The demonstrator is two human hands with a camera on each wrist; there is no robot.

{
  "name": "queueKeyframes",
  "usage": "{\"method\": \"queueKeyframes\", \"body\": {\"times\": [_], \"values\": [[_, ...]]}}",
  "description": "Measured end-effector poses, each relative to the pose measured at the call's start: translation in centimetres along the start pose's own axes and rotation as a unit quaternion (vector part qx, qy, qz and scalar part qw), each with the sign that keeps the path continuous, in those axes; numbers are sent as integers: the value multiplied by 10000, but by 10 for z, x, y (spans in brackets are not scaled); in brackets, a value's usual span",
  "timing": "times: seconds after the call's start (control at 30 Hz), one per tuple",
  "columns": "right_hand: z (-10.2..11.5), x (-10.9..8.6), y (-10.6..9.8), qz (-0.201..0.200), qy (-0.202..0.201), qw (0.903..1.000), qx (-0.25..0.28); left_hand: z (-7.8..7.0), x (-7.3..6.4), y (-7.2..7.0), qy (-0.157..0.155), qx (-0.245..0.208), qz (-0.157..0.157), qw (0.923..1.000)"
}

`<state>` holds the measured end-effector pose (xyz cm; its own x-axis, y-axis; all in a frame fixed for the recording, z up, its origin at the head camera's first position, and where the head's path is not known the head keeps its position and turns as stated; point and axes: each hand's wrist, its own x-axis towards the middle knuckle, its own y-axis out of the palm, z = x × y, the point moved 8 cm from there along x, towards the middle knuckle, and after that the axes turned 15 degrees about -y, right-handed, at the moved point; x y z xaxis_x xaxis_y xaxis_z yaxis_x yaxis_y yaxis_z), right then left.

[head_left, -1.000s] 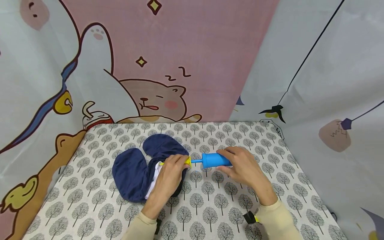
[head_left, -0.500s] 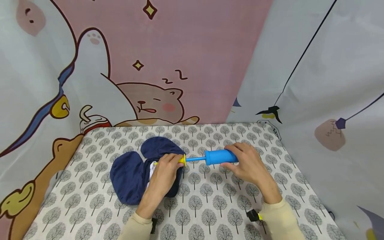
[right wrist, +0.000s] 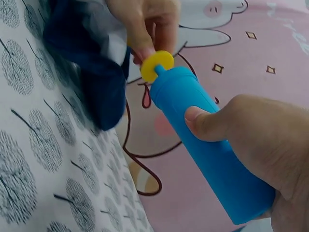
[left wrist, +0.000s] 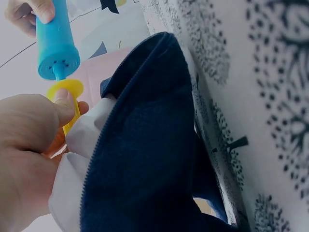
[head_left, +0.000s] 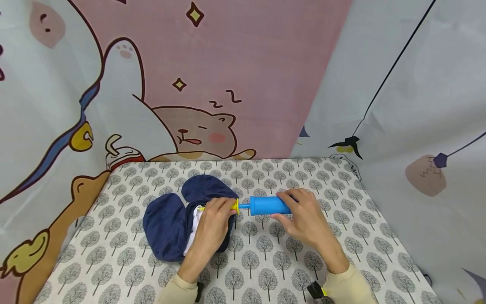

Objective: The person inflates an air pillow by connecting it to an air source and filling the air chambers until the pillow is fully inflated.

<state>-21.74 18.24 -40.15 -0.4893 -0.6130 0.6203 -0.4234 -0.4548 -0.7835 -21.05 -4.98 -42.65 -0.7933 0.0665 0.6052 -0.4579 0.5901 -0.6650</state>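
Note:
A hand air pump lies level above the cloth, its blue barrel [head_left: 267, 205] to the right and its yellow nozzle [left wrist: 76, 87] to the left. My right hand [head_left: 305, 217] grips the barrel, the thumb along its side in the right wrist view. My left hand [head_left: 213, 223] pinches the nozzle behind its round flange. A short stretch of blue rod [head_left: 244, 206] shows between flange and barrel. Under my left hand sits a navy U-shaped neck pillow [head_left: 165, 228], its zip [left wrist: 98, 152] open on a white inner bladder [left wrist: 72, 181]. The nozzle's tip is largely hidden by my fingers.
A tree-print cloth [head_left: 250, 270] covers the table. Behind it rises a pink and grey curtain [head_left: 281, 76] with cartoon animals, and another pale curtain [head_left: 402, 118] closes off the right side. Black wrist straps [head_left: 315, 290] show at the sleeves.
My right hand first draws the barrel right, exposing more rod, then pushes it back left, so less rod shows now. My left hand keeps its pinch on the nozzle.

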Motion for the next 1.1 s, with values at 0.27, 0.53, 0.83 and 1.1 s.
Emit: {"method": "queueKeyframes", "body": {"times": [0.27,0.53,0.83,1.1], "values": [[16,5,12,78,114,9999,-19,0,-1,2,49,-79,109,9999],[0,-1,0,5,255,9997,-10,8,2,-1,39,-466,-3,9989],[-42,-23,-22,4,660,9972,362,11,1,-3,-51,-544,-52,9985],[-62,-39,-39,374,1231,9887,774,7,2,-9,-283,-392,156,9987]]}}
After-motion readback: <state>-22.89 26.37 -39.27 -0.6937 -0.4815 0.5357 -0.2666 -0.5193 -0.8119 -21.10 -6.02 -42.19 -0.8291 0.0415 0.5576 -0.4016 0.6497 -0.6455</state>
